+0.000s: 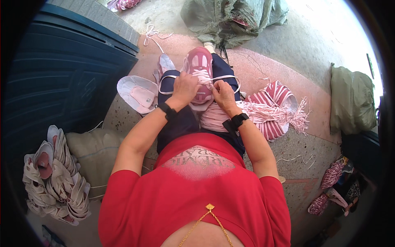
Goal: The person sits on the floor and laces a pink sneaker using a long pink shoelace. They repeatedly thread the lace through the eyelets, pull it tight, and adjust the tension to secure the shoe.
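Note:
A pink and white shoe upper (200, 57) lies across my lap, toe pointing away from me. White lace (203, 75) runs through its eyelets, and loops of it stand out on both sides. My left hand (185, 88) is closed at the left eyelet edge, its fingertips on the lacing. On the opposite edge my right hand (224, 96) pinches the lace between thumb and fingers. Under my right wrist a bunch of pale pink laces (220, 118) rests on my thighs. Just left of my knees sits a loose white and pink upper (138, 95).
Striped pink and white bundles (275, 101) lie at my right. A green sack (234, 18) stands ahead, an olive sack (352, 101) far right. Stacked uppers (57, 177) and a beige sack (96, 152) are at lower left, beside a blue metal door (66, 70).

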The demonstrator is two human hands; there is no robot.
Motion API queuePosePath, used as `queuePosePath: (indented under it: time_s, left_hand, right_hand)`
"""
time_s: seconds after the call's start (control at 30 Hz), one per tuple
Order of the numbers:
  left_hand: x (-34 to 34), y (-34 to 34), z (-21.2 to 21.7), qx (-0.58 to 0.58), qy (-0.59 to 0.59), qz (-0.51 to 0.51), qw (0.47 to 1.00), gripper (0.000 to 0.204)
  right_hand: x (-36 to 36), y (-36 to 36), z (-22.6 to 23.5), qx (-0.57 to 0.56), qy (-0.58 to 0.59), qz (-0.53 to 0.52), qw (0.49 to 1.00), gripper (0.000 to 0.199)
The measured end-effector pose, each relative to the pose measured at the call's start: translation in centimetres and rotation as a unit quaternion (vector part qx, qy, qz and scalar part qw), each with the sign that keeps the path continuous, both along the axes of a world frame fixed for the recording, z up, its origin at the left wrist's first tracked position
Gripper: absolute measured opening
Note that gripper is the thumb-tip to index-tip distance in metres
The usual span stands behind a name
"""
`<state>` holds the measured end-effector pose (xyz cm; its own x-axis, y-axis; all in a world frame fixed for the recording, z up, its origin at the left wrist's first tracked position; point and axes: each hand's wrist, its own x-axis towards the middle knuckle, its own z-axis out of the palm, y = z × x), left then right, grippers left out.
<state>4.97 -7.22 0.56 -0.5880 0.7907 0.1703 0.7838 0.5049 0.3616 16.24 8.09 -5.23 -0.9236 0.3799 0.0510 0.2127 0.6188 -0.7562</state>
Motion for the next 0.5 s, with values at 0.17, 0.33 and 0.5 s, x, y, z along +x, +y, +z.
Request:
queuePosePath:
  time_s: [0.17, 0.33, 0.5]
  left_hand:
    - [-2.0, 2.1, -1.1, -0.054, 0.0, -0.037, 0.998, 0.01]
    - [-3.2, 1.1, -0.5, 0.015, -0.104, -0.033, 0.994, 0.013]
    - [-4.2, 2.8, -0.1, 0.098, -0.464, 0.063, 0.878, 0.013]
  right_hand:
    - [-0.1, -0.1, 1.3, 0.134, 0.094, 0.088, 0.983, 0.013]
    - [-0.4, -0.6, 1.6, 0.354, -0.009, 0.147, 0.924, 0.02]
    - [-1.4, -0.7, 5.8, 0.285, 0.147, 0.134, 0.937, 0.019]
